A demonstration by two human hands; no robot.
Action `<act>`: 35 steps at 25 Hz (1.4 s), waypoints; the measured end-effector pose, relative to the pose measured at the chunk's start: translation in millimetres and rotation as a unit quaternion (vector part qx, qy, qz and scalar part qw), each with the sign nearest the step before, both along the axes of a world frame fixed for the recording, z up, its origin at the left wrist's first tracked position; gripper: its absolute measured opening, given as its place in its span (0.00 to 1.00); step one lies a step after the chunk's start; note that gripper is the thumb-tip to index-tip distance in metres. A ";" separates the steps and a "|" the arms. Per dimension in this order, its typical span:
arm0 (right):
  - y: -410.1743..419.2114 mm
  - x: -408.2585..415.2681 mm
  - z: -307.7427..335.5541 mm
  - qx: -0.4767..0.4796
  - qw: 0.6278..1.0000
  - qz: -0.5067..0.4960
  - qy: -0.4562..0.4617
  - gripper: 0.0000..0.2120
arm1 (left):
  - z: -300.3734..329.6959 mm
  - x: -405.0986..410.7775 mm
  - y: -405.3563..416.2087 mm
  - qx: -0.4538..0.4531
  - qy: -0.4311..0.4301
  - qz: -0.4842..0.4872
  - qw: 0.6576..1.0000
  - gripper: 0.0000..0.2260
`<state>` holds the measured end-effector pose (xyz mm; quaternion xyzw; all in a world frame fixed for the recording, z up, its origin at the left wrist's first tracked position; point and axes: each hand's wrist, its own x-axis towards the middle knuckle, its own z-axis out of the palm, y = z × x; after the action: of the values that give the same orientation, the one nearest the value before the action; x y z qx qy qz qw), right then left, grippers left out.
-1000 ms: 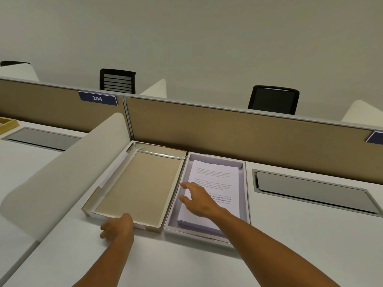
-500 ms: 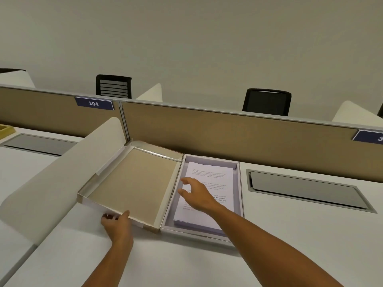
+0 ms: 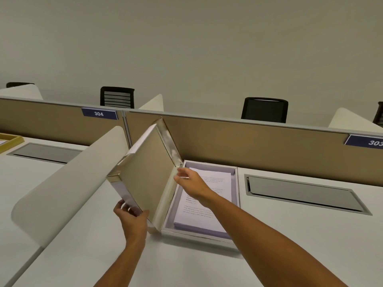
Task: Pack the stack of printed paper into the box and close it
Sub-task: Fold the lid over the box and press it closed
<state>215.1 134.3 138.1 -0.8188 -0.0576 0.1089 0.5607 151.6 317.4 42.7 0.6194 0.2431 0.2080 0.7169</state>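
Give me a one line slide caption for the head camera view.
Left hand swings the hinged lid up over the box of printed paper, right hand hovering above.

Two bare arms in view, both enter from the bottom edge. Left hand [image 3: 132, 219] bare: no glove, no ring seen, no watch or band at the wrist. Left forearm bare all the way down to the frame edge, no sleeve showing. Right hand [image 3: 191, 184] bare too: no glove; fingers [image 3: 179, 175] slightly blurred, so nails and any small ring can't be made out. Right wrist plain, no watch, no strap. Right forearm long in frame, bare to the bottom right corner, no cuff or sleeve edge in view. No tattoos, plasters or marks visible on either arm. Clothing not visible anywhere in the shot.
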 end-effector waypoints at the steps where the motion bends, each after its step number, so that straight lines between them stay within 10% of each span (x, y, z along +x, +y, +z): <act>1: -0.1 0.2 5.2 0.023 1.000 -0.007 0.007 0.24 | 0.9 -2.9 -6.1 0.015 -0.004 -0.011 1.000 0.37; 17: -35.1 6.1 34.8 0.337 0.905 -0.180 0.188 0.16 | -5.0 -31.5 -71.6 0.234 -0.042 -0.166 0.957 0.27; 26: -86.1 3.0 -5.6 0.174 0.922 -0.269 0.217 0.30 | -17.2 -20.5 -37.7 0.437 -0.052 -0.422 0.793 0.40; 31: -98.8 -3.5 -30.9 0.127 0.919 -0.299 0.223 0.32 | -25.6 20.9 -22.4 0.365 0.110 -0.308 0.871 0.37; 35: -111.7 -6.0 -47.2 0.118 0.918 -0.306 0.224 0.26 | -38.3 52.0 -17.3 0.337 0.263 -0.300 0.853 0.34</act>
<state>209.1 22.7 91.0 -0.6789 0.3100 0.1049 0.6572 203.6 300.1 4.4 0.8974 0.1397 -0.1185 0.4013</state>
